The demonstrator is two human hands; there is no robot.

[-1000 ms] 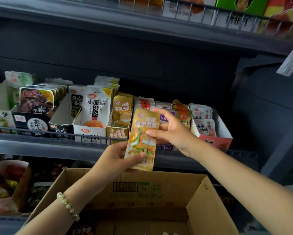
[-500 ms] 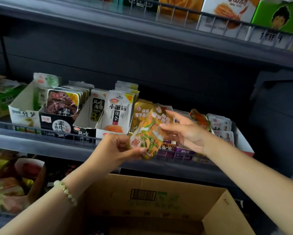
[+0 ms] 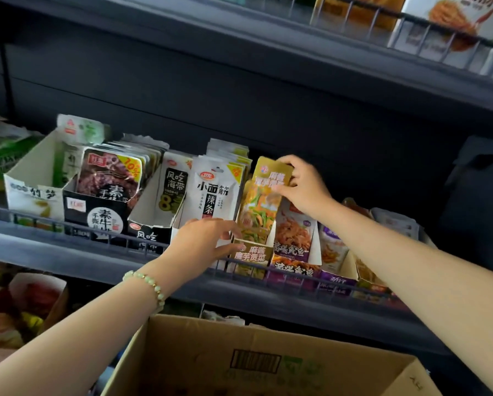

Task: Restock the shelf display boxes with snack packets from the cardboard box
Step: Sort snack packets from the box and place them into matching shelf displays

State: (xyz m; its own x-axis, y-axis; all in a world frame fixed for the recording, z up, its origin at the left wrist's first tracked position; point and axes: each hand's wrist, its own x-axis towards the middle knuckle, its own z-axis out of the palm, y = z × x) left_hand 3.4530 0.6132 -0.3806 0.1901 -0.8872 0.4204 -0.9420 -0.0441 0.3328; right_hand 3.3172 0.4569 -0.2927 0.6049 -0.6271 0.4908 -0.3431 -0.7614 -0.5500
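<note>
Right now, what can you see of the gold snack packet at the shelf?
The glossy gold foil snack packet stands upright, its bottom inside the gold cardboard display box. Its front shows white lettering over pictured green and orange vegetables. The right hand pinches its top right corner; fingers of the left hand touch its lower left edge.

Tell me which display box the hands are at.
The gold display box, the only gold one; the right hand holds a gold packet in it.
</note>
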